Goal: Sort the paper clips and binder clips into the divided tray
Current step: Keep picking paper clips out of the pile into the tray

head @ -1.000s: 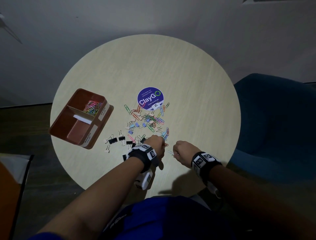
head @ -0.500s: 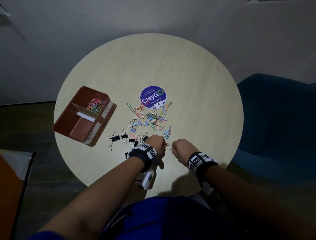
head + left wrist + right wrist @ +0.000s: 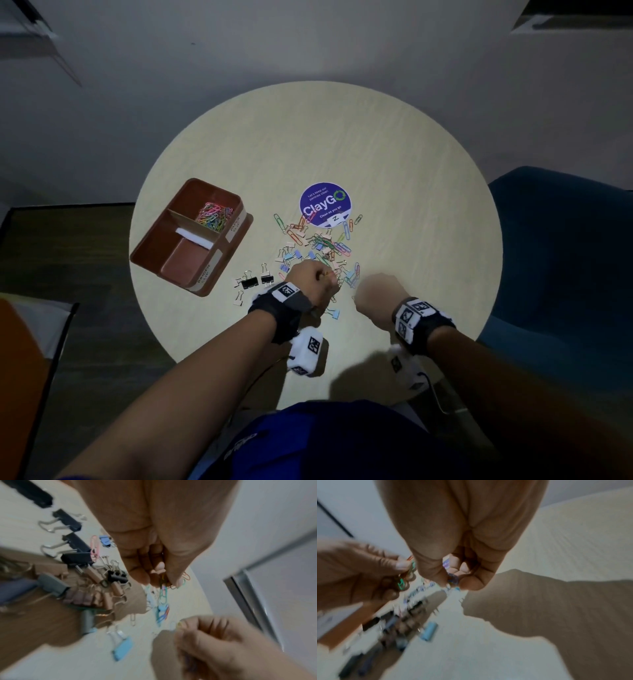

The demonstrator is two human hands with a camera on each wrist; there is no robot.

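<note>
A mixed pile of coloured paper clips and small binder clips [image 3: 318, 245] lies mid-table below a purple sticker. Black binder clips [image 3: 250, 282] lie left of it. The brown divided tray [image 3: 191, 236] sits at the left; its far compartment holds coloured paper clips [image 3: 214, 216]. My left hand [image 3: 313, 281] hovers at the pile's near edge, its curled fingers pinching a bunch of paper clips [image 3: 163, 582]. Just to its right, my right hand [image 3: 376, 294] pinches several paper clips [image 3: 453, 580] between thumb and fingers.
The round table's near edge [image 3: 239, 383] is close to my body. A blue chair [image 3: 561, 274] stands at the right. A light blue binder clip [image 3: 334, 312] lies between my wrists. The purple sticker [image 3: 325, 204] is flat on the table.
Both hands stayed at the pile's near edge; the right hand drew slightly nearer the left and lifted a little. The head view shifted, so the table sits a little further right in frame.
</note>
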